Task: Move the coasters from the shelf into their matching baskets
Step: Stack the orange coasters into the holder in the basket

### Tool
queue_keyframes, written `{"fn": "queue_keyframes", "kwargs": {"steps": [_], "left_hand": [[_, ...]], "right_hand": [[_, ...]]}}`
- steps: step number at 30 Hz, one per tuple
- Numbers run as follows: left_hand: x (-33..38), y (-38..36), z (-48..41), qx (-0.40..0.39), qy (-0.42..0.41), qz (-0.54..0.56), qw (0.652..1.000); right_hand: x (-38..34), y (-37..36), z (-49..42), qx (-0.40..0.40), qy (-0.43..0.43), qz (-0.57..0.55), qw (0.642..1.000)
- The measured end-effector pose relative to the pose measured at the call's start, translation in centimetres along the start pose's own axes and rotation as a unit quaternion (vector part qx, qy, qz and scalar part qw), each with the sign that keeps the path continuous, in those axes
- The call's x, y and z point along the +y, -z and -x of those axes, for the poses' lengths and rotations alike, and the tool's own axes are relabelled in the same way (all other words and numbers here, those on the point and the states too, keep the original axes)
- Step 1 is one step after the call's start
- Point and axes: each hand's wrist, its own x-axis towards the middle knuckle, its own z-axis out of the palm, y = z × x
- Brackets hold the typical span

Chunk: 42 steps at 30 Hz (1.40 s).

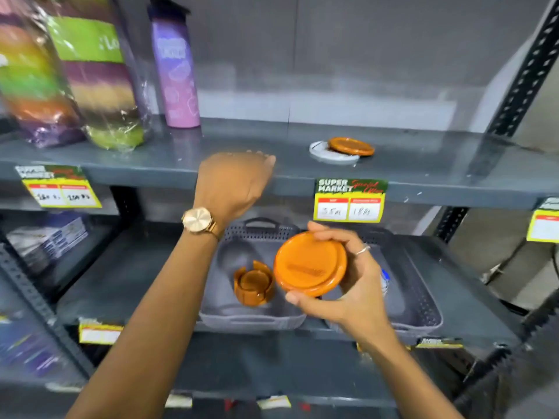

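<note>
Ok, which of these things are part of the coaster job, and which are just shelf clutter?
Job:
orange coaster in the right hand
orange coaster on the shelf, on a white coaster
orange holder in the left basket
right basket

Clutter:
purple bottle
wrapped sponge packs
price tags

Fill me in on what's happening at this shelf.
A person is sorting coasters. The right hand holds an orange coaster over the grey basket on the lower shelf, where an orange holder sits. The left hand rests at the upper shelf edge, holding nothing visible. One orange coaster and a white coaster remain up there.
</note>
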Motion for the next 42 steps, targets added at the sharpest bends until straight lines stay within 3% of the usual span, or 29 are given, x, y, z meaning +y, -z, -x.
{"fn": "queue_keyframes", "kwargs": {"steps": [4,10,15,31,34,38,42], "left_hand": [[-0.2,-0.2,0.4,0.040,-0.019,0.020,0.999],[0.0,-1.3,0.8,0.114,-0.020,-0.013,0.993],[-0.1,-1.8,0.8,0.131,-0.020,-0.035,0.991],[0.1,-1.9,0.8,0.135,-0.020,-0.021,0.990],[0.1,-2.0,0.8,0.136,-0.012,-0.019,0.991],[0.4,-1.7,0.8,0.130,0.003,-0.022,0.991],[0.7,-1.4,0.8,0.117,0.013,-0.026,0.993]], "right_hand": [[7.5,-1.6,-0.5,-0.033,-0.096,0.096,0.990],[17.4,-4.7,-4.8,-0.140,-0.218,0.204,0.944],[21.9,-6.9,-5.6,-0.275,-0.177,0.348,0.879],[23.9,-5.9,-5.2,-0.409,-0.133,0.510,0.745],[22.5,-5.7,-5.1,-0.393,-0.148,0.496,0.760],[17.3,-6.0,-4.9,-0.326,-0.157,0.442,0.821],[8.5,-5.0,-3.3,-0.261,-0.106,0.367,0.886]]}}
